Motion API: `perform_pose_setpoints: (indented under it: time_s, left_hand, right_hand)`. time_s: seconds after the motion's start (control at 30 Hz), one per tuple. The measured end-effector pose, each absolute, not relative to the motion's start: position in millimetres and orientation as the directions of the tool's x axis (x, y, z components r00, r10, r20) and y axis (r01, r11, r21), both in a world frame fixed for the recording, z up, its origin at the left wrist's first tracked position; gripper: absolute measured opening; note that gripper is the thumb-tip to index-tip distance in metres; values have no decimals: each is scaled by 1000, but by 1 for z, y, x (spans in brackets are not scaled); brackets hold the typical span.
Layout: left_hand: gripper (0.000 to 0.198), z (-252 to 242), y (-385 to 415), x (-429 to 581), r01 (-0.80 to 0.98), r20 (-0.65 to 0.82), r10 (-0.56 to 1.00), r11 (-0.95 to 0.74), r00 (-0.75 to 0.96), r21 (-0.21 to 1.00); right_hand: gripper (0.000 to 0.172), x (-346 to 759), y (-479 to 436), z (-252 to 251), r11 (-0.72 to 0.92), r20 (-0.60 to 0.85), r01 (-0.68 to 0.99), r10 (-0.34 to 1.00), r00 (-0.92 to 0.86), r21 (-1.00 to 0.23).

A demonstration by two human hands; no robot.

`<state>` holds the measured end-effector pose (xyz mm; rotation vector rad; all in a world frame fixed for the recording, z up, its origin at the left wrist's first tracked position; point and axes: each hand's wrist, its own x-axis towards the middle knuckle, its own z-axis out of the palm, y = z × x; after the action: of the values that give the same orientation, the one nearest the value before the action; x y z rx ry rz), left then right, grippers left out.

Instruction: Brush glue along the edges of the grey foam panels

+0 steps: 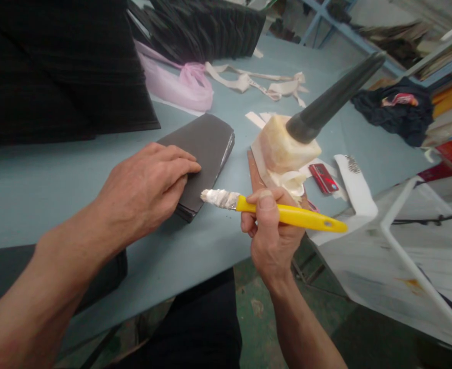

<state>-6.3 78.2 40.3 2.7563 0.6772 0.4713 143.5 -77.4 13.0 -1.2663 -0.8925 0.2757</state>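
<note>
Closest to the head camera is the left forearm [53,271], leading to the left hand [147,184], which lies palm down with fingers bent together on the stack of dark sheets [203,146], not closed around it. This stack sits on the pale blue table [195,251]. Beside its near right corner, the right hand [274,225] is clamped around the yellow-handled brush [295,215], thumb on top. White paste [222,198] coats the bristles; their tip is at the stack's edge, though I cannot tell whether it touches. White traces show along that edge.

Right of the stack stands a yellowish block with a black tapered handle [333,97], and past that a small red packet [323,179]. Beyond the stack lie a pink plastic bag [195,87] and off-white fabric strips [241,82].

For neat brushing, I would press the stack firmly so its edges stay aligned, hold the fingertips back from the pasted side, and draw the bristles lightly lengthwise; with so thick a load, paste could smear onto the top sheet.
</note>
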Motion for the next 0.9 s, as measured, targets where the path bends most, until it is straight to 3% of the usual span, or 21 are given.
perform_pose_setpoints:
  time_s: [0.47, 0.9]
  left_hand:
    - [45, 38, 76, -8, 403, 272, 479, -868, 835, 292]
    - [40, 35, 82, -11, 332, 281, 427, -885, 860, 327]
  right_hand:
    - [23, 139, -91, -8, 302, 516, 427, 617, 594, -852]
    - [27, 141, -86, -5, 336, 547, 439, 617, 566, -833]
